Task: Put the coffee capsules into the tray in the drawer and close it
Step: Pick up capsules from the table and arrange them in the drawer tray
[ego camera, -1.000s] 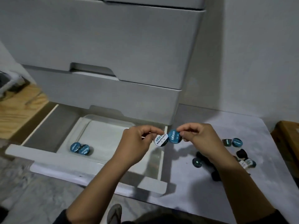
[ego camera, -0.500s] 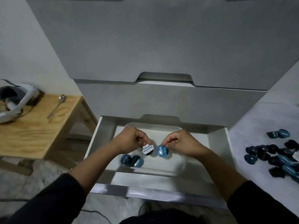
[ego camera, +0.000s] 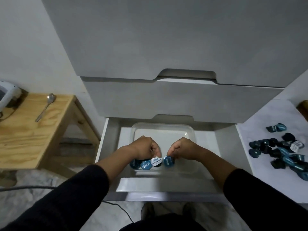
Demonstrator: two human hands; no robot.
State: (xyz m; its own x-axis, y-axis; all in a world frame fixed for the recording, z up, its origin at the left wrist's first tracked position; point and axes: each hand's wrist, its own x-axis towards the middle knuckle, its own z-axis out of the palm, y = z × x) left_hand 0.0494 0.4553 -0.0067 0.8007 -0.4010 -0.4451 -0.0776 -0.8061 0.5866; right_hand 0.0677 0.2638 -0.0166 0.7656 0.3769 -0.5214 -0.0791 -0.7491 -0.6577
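The bottom drawer (ego camera: 166,185) of a grey cabinet stands pulled out, and a clear plastic tray (ego camera: 162,130) lies inside it. My left hand (ego camera: 146,149) pinches a white-lidded capsule (ego camera: 156,161) low over the tray's near left part. My right hand (ego camera: 182,148) pinches a blue-lidded capsule (ego camera: 168,161) right beside it. Two blue capsules (ego camera: 141,164) lie in the tray's near left corner, touching the white one's left side. A heap of several loose capsules (ego camera: 280,152) lies on the white surface to the right.
Two closed drawers (ego camera: 166,99) rise above the open one. On the left, a wooden stool (ego camera: 33,134) holds a spoon (ego camera: 45,106) and a white headset (ego camera: 6,94). A cable (ego camera: 30,187) runs along the floor.
Both hands carried their capsules left from beside the drawer, then down into the tray's near left part next to the two lying capsules. My view turned left to face the drawer.
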